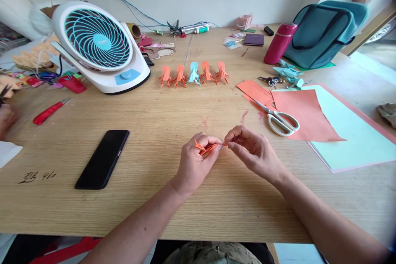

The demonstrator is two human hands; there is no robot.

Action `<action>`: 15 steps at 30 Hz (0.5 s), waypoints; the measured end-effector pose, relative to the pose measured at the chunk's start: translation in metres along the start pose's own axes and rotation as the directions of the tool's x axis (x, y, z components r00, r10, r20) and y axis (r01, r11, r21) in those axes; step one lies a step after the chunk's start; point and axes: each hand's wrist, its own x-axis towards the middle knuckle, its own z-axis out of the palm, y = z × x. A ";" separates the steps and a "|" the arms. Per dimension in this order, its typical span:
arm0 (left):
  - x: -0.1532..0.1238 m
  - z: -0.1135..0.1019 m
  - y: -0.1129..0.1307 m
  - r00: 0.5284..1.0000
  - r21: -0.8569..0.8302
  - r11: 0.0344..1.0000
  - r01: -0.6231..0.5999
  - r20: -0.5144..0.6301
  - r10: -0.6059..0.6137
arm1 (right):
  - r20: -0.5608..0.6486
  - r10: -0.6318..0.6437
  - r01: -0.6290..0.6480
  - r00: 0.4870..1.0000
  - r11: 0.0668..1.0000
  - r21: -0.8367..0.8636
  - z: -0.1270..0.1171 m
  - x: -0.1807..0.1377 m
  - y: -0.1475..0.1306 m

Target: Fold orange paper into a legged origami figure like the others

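Low over the middle of the table, my left hand (198, 161) is closed on a small orange folded-paper figure (209, 149), whose pointed end sticks out past the fingers on the left. My right hand (255, 152) pinches the thin right tip of the same figure between thumb and index finger. Parts of the paper are hidden by my fingers. Farther back, a row of folded-paper figures stands on legs: several are orange, such as the leftmost figure (166, 75), and a light blue figure (193, 73) is in the middle.
White-handled scissors (280, 121) lie on orange paper sheets (309, 111) at the right. A black phone (102, 159) and a red cutter knife (49, 112) lie left. Behind stand a fan (102, 49), a pink bottle (280, 44) and a teal bag (323, 35). Another person's hand (6, 119) is at the left edge.
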 end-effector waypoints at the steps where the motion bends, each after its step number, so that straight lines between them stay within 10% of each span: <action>1: 0.000 0.000 -0.001 1.000 0.000 1.000 -0.022 0.016 0.022 | -0.001 0.024 -0.024 1.000 0.999 0.041 0.000 0.000 0.001; 15: 0.000 -0.001 -0.005 0.996 0.033 0.999 -0.038 0.080 0.035 | 0.053 0.101 -0.102 0.993 0.994 0.031 -0.001 0.004 -0.001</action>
